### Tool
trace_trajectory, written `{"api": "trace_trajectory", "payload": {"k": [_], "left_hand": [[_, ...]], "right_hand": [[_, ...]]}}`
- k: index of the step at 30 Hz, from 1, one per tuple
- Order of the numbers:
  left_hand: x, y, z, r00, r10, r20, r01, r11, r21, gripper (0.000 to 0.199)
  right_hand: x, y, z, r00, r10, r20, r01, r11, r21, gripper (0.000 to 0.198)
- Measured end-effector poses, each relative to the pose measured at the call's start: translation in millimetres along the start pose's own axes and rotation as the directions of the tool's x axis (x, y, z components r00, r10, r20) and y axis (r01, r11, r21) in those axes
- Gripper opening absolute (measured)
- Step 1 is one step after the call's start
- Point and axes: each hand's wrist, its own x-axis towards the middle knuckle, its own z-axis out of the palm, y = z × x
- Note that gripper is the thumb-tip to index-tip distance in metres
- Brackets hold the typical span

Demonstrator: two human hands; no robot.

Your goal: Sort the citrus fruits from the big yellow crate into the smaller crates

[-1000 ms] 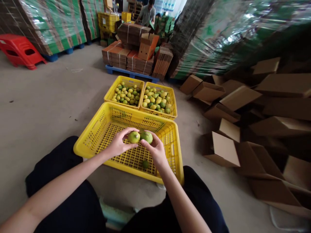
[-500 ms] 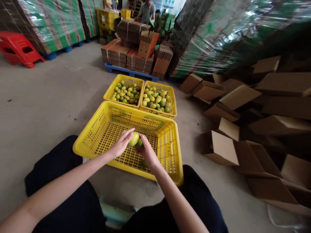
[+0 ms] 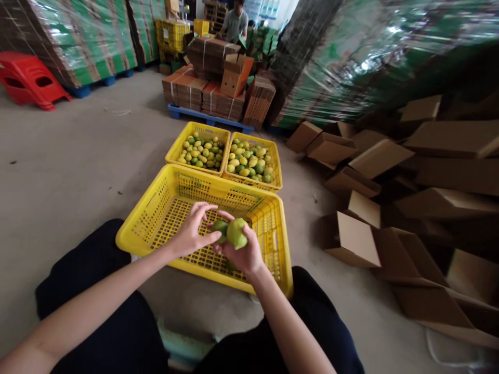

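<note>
My right hand (image 3: 245,252) is turned palm up over the large yellow crate (image 3: 130,231), its fingers curled round two lemons. One is a yellow-green lemon (image 3: 237,234) by the thumb; the other, a darker green lemon (image 3: 220,230), sits toward the fingertips. Beside the darker one is my left hand (image 3: 191,231), with thumb and fingers spread apart; whether its thumb touches that fruit I cannot tell. Below my right hand, another green lemon (image 3: 231,265) lies on the crate's slotted floor, partly hidden by the hand.
Beyond the large crate stand two smaller yellow crates, a left one (image 3: 171,150) and a right one (image 3: 277,169), holding many yellow and green lemons. Open cardboard boxes (image 3: 358,239) are heaped at right. Behind are a loaded blue pallet (image 3: 208,119), a person (image 3: 236,23) and a red stool (image 3: 35,78).
The yellow-green lemon has passed from my left hand into my right, which has rolled palm up. My left hand has opened. The view has shifted slightly.
</note>
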Motion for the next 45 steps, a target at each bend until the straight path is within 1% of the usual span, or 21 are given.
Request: {"api": "trace_trajectory", "payload": {"k": [2,4,6,8,10,12,14,16,19,20,22,25,27,29,33,37,41,45], "left_hand": [[3,-2,0,0.998,-0.016,0.053,0.016,1.000,0.003,0.054],[3,-5,4,0.995,-0.028,0.098,0.030,0.999,-0.022,0.052],[2,-7,7,0.997,-0.009,0.071,0.011,1.000,-0.027,0.053],[1,-7,9,0.999,0.037,-0.007,-0.037,0.999,-0.024,0.052],[2,-6,8,0.995,0.057,-0.082,-0.060,0.997,-0.042,0.052],[4,-4,6,0.992,0.026,-0.122,-0.037,0.995,-0.097,0.051],[6,-2,4,0.990,-0.028,-0.137,0.005,0.987,-0.162,0.052],[7,-1,3,0.986,-0.079,-0.150,0.043,0.972,-0.229,0.055],[8,2,3,0.980,-0.134,-0.146,0.076,0.934,-0.349,0.058],[7,3,3,0.980,-0.145,-0.134,0.084,0.920,-0.382,0.057],[7,7,2,0.983,-0.160,-0.095,0.106,0.903,-0.417,0.053],[6,12,1,0.982,-0.183,-0.047,0.144,0.887,-0.439,0.052],[5,13,1,0.979,-0.201,-0.026,0.167,0.874,-0.456,0.053],[6,11,1,0.976,-0.216,-0.019,0.183,0.866,-0.465,0.054],[6,6,1,0.978,-0.209,-0.025,0.175,0.872,-0.457,0.052],[6,5,-1,0.983,-0.184,-0.008,0.163,0.887,-0.432,0.052],[5,5,-3,0.995,-0.094,-0.019,0.084,0.949,-0.305,0.050],[5,1,-3,0.998,-0.006,-0.059,-0.005,0.983,-0.185,0.044]], "right_hand": [[-2,-5,1,0.999,0.005,0.040,-0.006,1.000,0.013,0.072],[-4,-5,2,0.999,0.010,0.042,-0.012,0.999,0.037,0.079],[-4,-3,2,1.000,0.002,-0.001,-0.002,0.999,0.050,0.077],[-1,0,1,0.997,-0.012,-0.078,0.017,0.998,0.062,0.068],[3,2,-2,0.980,-0.031,-0.197,0.047,0.996,0.078,0.054],[6,4,-4,0.941,-0.070,-0.332,0.089,0.995,0.043,0.039],[8,5,-4,0.905,-0.127,-0.405,0.123,0.992,-0.037,0.036],[8,5,-4,0.907,-0.157,-0.391,0.139,0.987,-0.074,0.037],[7,5,-5,0.934,-0.155,-0.323,0.155,0.988,-0.026,0.034],[7,5,-5,0.938,-0.160,-0.307,0.156,0.987,-0.037,0.034],[5,2,-6,0.936,-0.198,-0.292,0.161,0.976,-0.146,0.037],[3,-3,-7,0.927,-0.277,-0.254,0.179,0.920,-0.349,0.052],[2,-5,-8,0.923,-0.312,-0.225,0.205,0.894,-0.399,0.055],[2,-6,-9,0.919,-0.335,-0.209,0.226,0.879,-0.420,0.054],[3,-3,-13,0.900,-0.386,-0.203,0.251,0.839,-0.482,0.053],[5,0,-15,0.886,-0.419,-0.197,0.263,0.806,-0.530,0.050],[4,1,-17,0.880,-0.438,-0.181,0.258,0.763,-0.593,0.048],[3,1,-20,0.859,-0.490,-0.145,0.269,0.675,-0.687,0.045]]}}
